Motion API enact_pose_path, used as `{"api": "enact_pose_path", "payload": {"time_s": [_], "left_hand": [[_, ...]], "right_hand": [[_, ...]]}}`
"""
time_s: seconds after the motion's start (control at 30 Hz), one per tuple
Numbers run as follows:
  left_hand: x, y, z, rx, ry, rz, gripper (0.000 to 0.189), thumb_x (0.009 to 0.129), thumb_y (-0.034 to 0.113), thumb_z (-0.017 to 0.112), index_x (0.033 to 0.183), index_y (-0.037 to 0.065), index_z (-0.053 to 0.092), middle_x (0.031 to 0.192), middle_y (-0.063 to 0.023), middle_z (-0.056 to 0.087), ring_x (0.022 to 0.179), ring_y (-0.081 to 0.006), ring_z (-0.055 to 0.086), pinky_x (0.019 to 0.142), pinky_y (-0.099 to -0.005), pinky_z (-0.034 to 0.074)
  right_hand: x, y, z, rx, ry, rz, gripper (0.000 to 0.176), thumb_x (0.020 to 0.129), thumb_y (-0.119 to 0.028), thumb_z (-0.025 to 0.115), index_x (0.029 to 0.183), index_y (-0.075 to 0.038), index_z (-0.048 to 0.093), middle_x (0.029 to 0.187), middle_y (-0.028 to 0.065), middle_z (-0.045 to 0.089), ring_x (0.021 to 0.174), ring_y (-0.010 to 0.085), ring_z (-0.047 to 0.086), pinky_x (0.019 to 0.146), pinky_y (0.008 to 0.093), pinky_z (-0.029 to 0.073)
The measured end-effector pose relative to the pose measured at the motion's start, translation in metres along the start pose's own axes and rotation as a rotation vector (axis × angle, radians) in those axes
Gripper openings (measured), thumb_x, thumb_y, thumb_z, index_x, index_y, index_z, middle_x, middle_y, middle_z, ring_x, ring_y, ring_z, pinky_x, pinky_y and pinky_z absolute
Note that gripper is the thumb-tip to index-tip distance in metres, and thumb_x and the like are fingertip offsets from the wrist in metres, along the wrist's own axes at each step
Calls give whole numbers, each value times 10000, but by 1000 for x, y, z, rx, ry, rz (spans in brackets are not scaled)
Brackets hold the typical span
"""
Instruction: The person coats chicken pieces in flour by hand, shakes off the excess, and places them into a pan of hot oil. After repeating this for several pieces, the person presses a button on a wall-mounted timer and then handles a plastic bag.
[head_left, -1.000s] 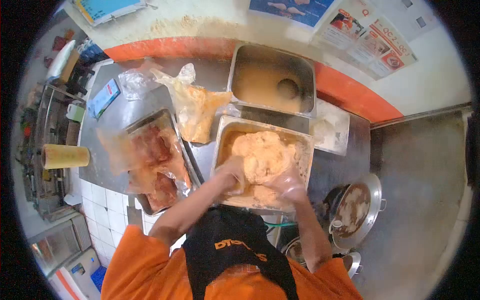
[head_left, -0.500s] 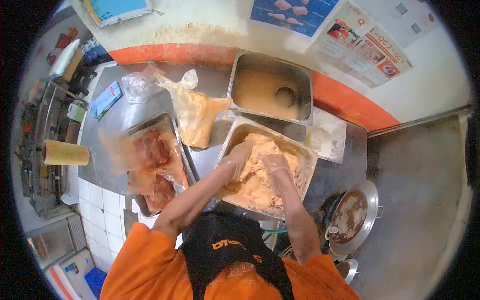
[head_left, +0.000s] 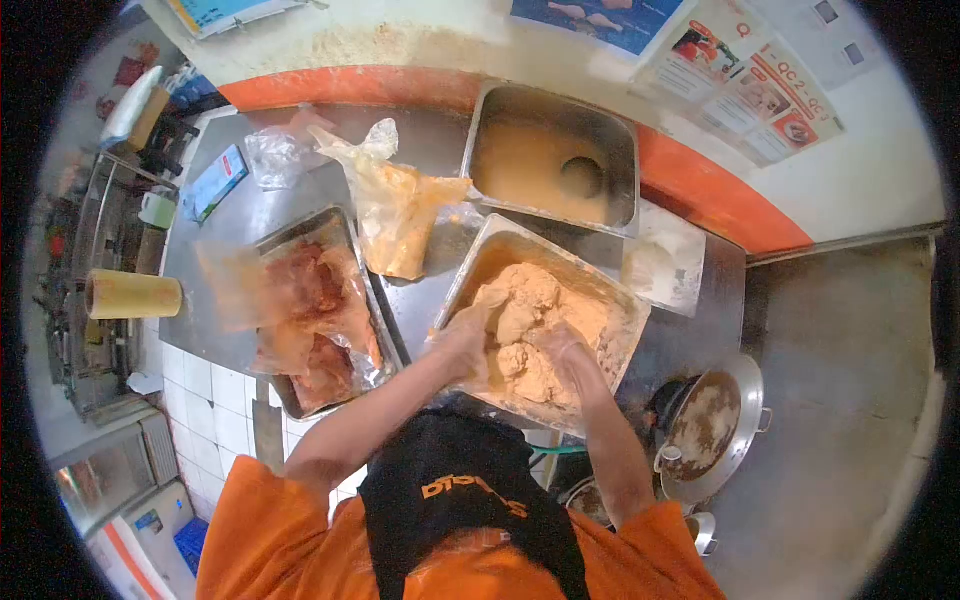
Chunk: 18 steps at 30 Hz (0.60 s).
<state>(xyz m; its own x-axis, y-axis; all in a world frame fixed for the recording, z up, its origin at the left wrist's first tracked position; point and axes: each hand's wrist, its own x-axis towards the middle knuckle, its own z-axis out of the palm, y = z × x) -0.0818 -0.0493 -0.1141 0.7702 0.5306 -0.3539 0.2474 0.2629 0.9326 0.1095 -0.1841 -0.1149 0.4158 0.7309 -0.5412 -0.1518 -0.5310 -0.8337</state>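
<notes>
A steel pan [head_left: 630, 318] in front of me holds a mound of floured, breaded pieces [head_left: 530, 300]. Both my hands wear thin clear gloves and are dug into that mound. My left hand [head_left: 467, 338] presses into its near left side. My right hand [head_left: 562, 352] grips into the near middle, fingers sunk in the flour. What each hand closes on inside the flour is hidden.
A tray of reddish marinated meat under plastic [head_left: 310, 305] lies to the left. A plastic bag of orange coating [head_left: 400, 215] stands behind it. A deeper steel pan of flour [head_left: 550, 160] sits at the back wall. A lidded pot [head_left: 710, 425] is low on the right.
Both hands have pulled back from the middle of the mound toward its near edge, and the floured pieces have been turned over.
</notes>
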Motion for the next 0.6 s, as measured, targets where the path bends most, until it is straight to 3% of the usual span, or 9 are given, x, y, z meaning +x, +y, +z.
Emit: {"api": "enact_pose_path", "payload": {"time_s": [0.1, 0.17, 0.23, 0.3, 0.33, 0.43, 0.5, 0.53, 0.6], "left_hand": [[26, -31, 15, 742, 25, 478, 451, 963, 442, 671, 1246, 91, 697, 1174, -118, 686, 983, -218, 666, 832, -365, 552], [39, -59, 20, -46, 0, 147, 426, 1007, 358, 626, 1332, 86, 655, 1203, -111, 683, 1033, -215, 672, 871, -381, 554], [24, -14, 19, 67, 7, 148, 390, 1057, 323, 546, 1353, 84, 631, 1189, -95, 692, 1023, -211, 675, 880, -379, 554], [5, 74, 28, -726, 36, -604, 411, 1059, 379, 515, 1326, 89, 632, 1166, -86, 701, 1001, -228, 678, 905, -383, 555], [7, 61, 27, -729, 40, -608, 411, 1059, 379, 515, 1326, 89, 632, 1166, -86, 701, 1001, -228, 678, 905, -383, 555], [26, -25, 20, -719, -28, -702, 425, 1051, 433, 490, 1260, 100, 654, 1121, -83, 705, 975, -252, 678, 900, -389, 567], [28, -71, -2, -456, -14, -585, 400, 1023, 405, 507, 1242, 104, 655, 1104, -77, 706, 992, -278, 687, 945, -423, 569], [6, 15, 14, -1049, 79, -654, 379, 989, 383, 533, 1209, 108, 674, 1063, -77, 702, 959, -272, 678, 903, -442, 564], [-33, 82, 10, -956, 147, -668, 363, 972, 375, 553, 1175, 104, 684, 1065, -83, 704, 959, -279, 674, 918, -453, 555]], "right_hand": [[12, -22, 12, -193, -146, 75, 399, 860, -175, 785, 1174, 28, 644, 987, 140, 721, 957, 237, 702, 841, 341, 560], [6, -43, 21, -354, -190, 92, 432, 849, -172, 793, 1197, 31, 639, 1025, 148, 726, 987, 244, 702, 859, 353, 560], [-6, -51, 34, -702, 106, 51, 337, 865, -233, 721, 1131, -26, 705, 1032, 188, 726, 952, 359, 704, 848, 462, 549], [-32, -63, 18, -618, 216, -155, 355, 864, -276, 725, 1124, -33, 712, 1029, 207, 725, 961, 386, 702, 837, 470, 549], [-46, -73, 10, -528, 330, -355, 376, 863, -318, 729, 1117, -40, 719, 1025, 226, 724, 969, 414, 700, 826, 478, 549], [-89, -131, 3, -644, 315, -194, 393, 864, -351, 744, 1093, -32, 716, 986, 204, 726, 909, 418, 693, 794, 486, 546], [-69, -74, -31, -454, 112, -260, 381, 871, -358, 754, 1023, -10, 716, 948, 195, 716, 845, 402, 688, 777, 479, 550], [-62, -79, -34, -435, 142, -106, 364, 892, -356, 740, 984, -5, 715, 918, 180, 696, 808, 381, 679, 763, 474, 548], [-57, -78, -32, -420, 154, 51, 357, 913, -354, 726, 945, 1, 714, 887, 166, 677, 771, 359, 669, 749, 468, 546]]}}
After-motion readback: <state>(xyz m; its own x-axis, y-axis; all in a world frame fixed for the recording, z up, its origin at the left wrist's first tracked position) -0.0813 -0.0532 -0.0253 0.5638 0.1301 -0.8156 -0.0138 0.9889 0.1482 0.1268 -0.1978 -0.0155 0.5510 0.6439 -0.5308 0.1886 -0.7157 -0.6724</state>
